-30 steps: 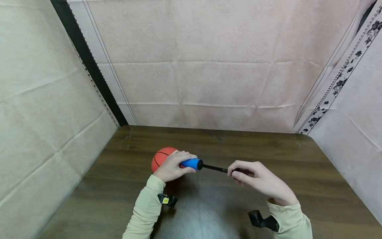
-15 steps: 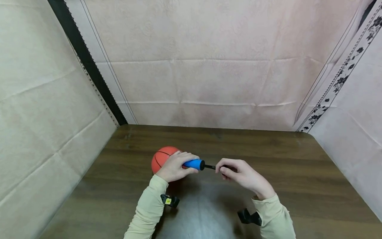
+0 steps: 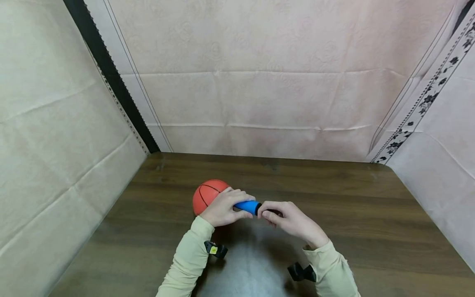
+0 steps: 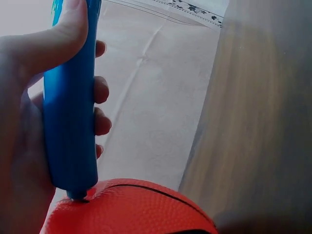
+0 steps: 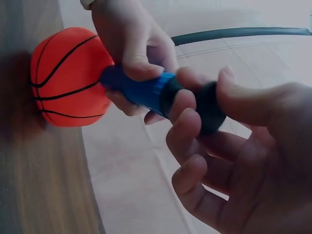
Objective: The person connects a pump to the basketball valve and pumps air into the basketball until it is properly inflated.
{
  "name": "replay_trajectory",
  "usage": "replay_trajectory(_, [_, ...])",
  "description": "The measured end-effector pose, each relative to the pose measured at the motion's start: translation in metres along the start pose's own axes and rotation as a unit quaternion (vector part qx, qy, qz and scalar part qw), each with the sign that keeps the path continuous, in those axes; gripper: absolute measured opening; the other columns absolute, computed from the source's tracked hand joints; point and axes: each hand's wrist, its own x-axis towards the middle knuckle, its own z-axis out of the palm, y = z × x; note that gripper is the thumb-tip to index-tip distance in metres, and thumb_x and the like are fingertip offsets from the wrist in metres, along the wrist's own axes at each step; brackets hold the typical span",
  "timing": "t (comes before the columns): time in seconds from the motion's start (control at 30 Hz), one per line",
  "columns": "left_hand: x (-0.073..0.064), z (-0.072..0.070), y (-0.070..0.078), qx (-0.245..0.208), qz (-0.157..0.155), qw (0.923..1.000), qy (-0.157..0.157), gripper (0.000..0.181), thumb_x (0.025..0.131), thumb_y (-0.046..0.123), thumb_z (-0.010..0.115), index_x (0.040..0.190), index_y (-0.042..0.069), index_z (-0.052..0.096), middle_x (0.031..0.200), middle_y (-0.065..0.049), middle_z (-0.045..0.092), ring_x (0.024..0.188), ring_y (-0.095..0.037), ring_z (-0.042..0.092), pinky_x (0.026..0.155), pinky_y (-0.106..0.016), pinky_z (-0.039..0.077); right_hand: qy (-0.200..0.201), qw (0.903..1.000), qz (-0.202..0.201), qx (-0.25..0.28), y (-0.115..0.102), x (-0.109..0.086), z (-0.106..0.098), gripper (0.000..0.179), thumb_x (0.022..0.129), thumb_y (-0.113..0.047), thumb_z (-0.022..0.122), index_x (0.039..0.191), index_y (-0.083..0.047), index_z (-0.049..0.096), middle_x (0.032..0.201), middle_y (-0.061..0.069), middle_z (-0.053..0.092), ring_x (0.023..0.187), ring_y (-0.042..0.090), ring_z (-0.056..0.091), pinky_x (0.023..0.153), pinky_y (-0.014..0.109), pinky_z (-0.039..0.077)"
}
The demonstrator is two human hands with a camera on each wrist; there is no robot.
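Observation:
My left hand (image 3: pixel 224 207) grips the blue barrel of a small hand pump (image 4: pixel 70 122), its fingers wrapped round it. The pump's nozzle end meets an orange-red ball (image 5: pixel 68 78) with black basketball lines; in the left wrist view the ball's skin dips around that spot. My right hand (image 3: pixel 285 218) holds the pump's black handle (image 5: pixel 210 108) between thumb and curled fingers. That handle sits close against the black collar of the barrel, and no rod shows between them. In the head view the ball (image 3: pixel 209 194) lies left of both hands, partly covered by the left one.
A brown wood-grain table (image 3: pixel 334 198) lies under the hands. Pale cloth sheets (image 3: pixel 252 99) hang behind it and on both sides, with a dark strip (image 3: pixel 111 74) at the left corner. Black camera mounts (image 3: pixel 302 273) are strapped to both wrists.
My right hand has moved left, pushing the pump's handle and its black rod into the barrel until the rod is out of sight. The left hand and ball have shifted slightly right.

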Motion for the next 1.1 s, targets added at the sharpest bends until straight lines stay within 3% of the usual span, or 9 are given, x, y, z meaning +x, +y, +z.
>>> replay_trajectory(0.2, [-0.003, -0.007, -0.005, -0.034, 0.007, 0.9993, -0.011, 0.041, 0.082, 0.032, 0.076, 0.12, 0.02, 0.065, 0.107, 0.004, 0.068, 0.097, -0.01, 0.058, 0.09, -0.035, 0.042, -0.035, 0.9991, -0.007, -0.023, -0.005, -0.005, -0.009, 0.014, 0.1, -0.031, 0.052, 0.101, -0.026, 0.065, 0.077, -0.003, 0.058, 0.065, 0.004, 0.05, 0.063, 0.023, 0.046])
replay_trajectory(0.3, [-0.006, -0.01, -0.01, -0.042, -0.004, 0.9991, 0.001, 0.039, 0.082, 0.029, 0.077, 0.119, 0.022, 0.065, 0.106, 0.005, 0.068, 0.096, -0.009, 0.058, 0.091, -0.036, 0.042, -0.047, 0.9987, -0.009, -0.017, -0.008, -0.013, -0.021, 0.015, 0.101, -0.031, 0.05, 0.103, -0.027, 0.065, 0.078, -0.006, 0.058, 0.066, 0.007, 0.052, 0.063, 0.023, 0.047])
replay_trajectory(0.47, [-0.011, -0.014, -0.016, -0.043, -0.029, 0.9982, 0.029, 0.039, 0.082, 0.029, 0.076, 0.119, 0.021, 0.065, 0.105, 0.004, 0.068, 0.096, -0.01, 0.058, 0.093, -0.039, 0.042, -0.027, 0.9979, -0.048, 0.032, -0.014, -0.032, -0.041, 0.016, 0.102, -0.016, 0.049, 0.105, -0.019, 0.064, 0.075, 0.002, 0.057, 0.066, 0.012, 0.054, 0.058, 0.023, 0.046])
replay_trajectory(0.6, [-0.011, -0.015, -0.014, -0.041, -0.049, 0.9977, 0.022, 0.041, 0.085, 0.032, 0.074, 0.123, 0.019, 0.064, 0.11, 0.001, 0.069, 0.1, -0.013, 0.059, 0.094, -0.041, 0.044, -0.012, 0.995, -0.071, 0.069, -0.016, -0.039, -0.048, 0.016, 0.1, -0.006, 0.05, 0.103, -0.014, 0.064, 0.074, 0.007, 0.056, 0.065, 0.012, 0.055, 0.055, 0.025, 0.045])
replay_trajectory(0.7, [-0.011, -0.015, -0.012, -0.042, -0.07, 0.9966, 0.013, 0.042, 0.086, 0.034, 0.073, 0.124, 0.019, 0.063, 0.114, 0.0, 0.068, 0.102, -0.015, 0.059, 0.093, -0.04, 0.045, -0.002, 0.9961, -0.055, 0.07, -0.015, -0.039, -0.048, 0.013, 0.099, -0.008, 0.052, 0.1, -0.014, 0.064, 0.072, 0.007, 0.056, 0.064, 0.009, 0.055, 0.054, 0.024, 0.046])
replay_trajectory(0.87, [-0.012, -0.016, -0.009, -0.04, -0.091, 0.995, 0.003, 0.043, 0.086, 0.035, 0.072, 0.125, 0.019, 0.063, 0.116, 0.0, 0.068, 0.101, -0.016, 0.059, 0.091, -0.04, 0.046, 0.014, 0.9979, -0.022, 0.06, -0.014, -0.038, -0.047, 0.011, 0.1, -0.013, 0.053, 0.098, -0.015, 0.063, 0.071, 0.005, 0.056, 0.064, 0.019, 0.056, 0.055, 0.025, 0.047])
replay_trajectory(1.1, [-0.01, -0.015, -0.009, -0.035, -0.087, 0.9956, 0.003, 0.043, 0.087, 0.035, 0.071, 0.125, 0.019, 0.062, 0.117, 0.001, 0.068, 0.1, -0.016, 0.06, 0.093, -0.041, 0.046, 0.022, 0.9973, -0.005, 0.07, -0.012, -0.034, -0.044, 0.011, 0.101, -0.014, 0.051, 0.099, -0.013, 0.062, 0.07, 0.005, 0.055, 0.064, 0.019, 0.055, 0.058, 0.027, 0.047])
